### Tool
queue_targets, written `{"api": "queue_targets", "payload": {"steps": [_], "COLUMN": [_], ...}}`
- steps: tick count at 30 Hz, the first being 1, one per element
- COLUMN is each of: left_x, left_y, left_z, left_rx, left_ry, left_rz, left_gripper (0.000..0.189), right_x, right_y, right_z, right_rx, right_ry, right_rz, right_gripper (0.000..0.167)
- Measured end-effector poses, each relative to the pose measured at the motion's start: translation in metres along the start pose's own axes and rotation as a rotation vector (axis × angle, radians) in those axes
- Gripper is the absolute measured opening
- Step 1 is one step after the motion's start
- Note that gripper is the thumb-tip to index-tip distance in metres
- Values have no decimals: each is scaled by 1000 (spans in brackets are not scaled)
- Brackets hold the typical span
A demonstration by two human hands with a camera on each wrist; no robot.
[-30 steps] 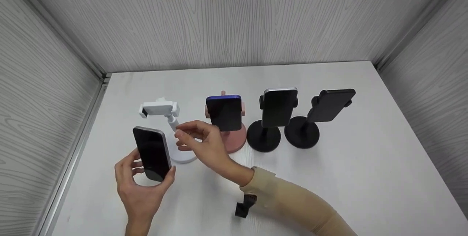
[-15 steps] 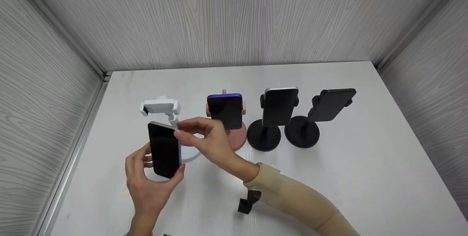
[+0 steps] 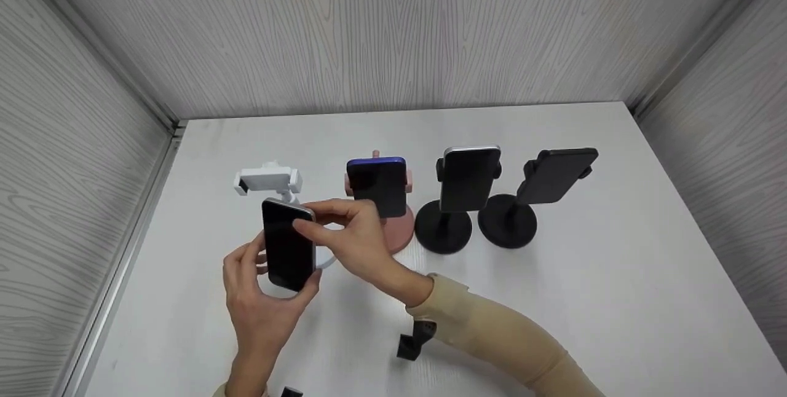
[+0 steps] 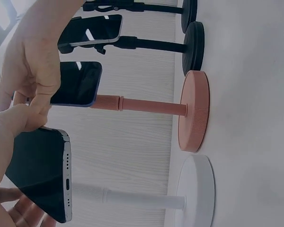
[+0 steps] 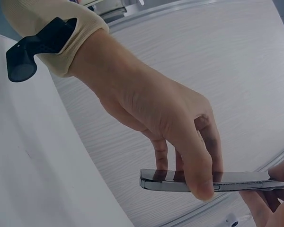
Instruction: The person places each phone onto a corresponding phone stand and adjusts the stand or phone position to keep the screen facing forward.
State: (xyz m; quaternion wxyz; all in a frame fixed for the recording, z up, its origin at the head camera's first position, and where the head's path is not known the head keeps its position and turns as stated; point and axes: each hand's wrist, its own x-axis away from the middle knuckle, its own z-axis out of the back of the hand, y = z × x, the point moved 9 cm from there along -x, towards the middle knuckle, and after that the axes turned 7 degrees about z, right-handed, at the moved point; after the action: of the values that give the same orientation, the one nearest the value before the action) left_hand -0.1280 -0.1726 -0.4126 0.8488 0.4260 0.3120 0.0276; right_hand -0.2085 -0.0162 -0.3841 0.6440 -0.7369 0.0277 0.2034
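Note:
A smartphone with a dark screen and silver edge is held upright in front of the white phone stand. My left hand grips its lower part, thumb on the right edge and fingers on the left. My right hand pinches the upper right side, thumb over the screen and the other fingers partly hidden behind. In the left wrist view the smartphone shows its port edge. The right wrist view shows the phone's thin side between both hands. The white stand's stem is partly covered by the phone.
Right of the white stand, a pink stand holds a blue-edged phone. Two black stands farther right hold a silver-edged phone and a black phone. Grey wood-grain panels enclose the white table.
My left hand has carried the smartphone right and slightly up, toward my right hand. My right hand, earlier apart from the phone, now pinches its upper right edge. The stands stay in place.

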Motion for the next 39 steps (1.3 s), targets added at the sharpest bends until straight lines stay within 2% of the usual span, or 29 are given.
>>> {"api": "queue_targets", "payload": {"steps": [6,11,17,27,33,39], "left_x": [2,3,0,-10,-13,-16], "left_y": [0,-2,-1,2,5,1], "left_z": [-4,-6,-12,-8,-6,-4], "left_rx": [-7,-19,-41,-15,-1,31], "left_ry": [0,-28,-57,-25,-15,-12], "left_rz": [34,72,54,21,2,42], "left_gripper": [95,103,108,78,77,76], "right_x": [-1,-2,0,2,2,0], "right_y": [-4,-8,-12,-16,-20,-25], "right_z": [2,3,-1,-5,-7,-5], "right_rx": [52,87,124,107,84,64], "right_ry": [54,71,52,52,26,28], "right_rz": [48,85,123,139,151,202], "right_gripper": [24,23,22,22,26,22]}}
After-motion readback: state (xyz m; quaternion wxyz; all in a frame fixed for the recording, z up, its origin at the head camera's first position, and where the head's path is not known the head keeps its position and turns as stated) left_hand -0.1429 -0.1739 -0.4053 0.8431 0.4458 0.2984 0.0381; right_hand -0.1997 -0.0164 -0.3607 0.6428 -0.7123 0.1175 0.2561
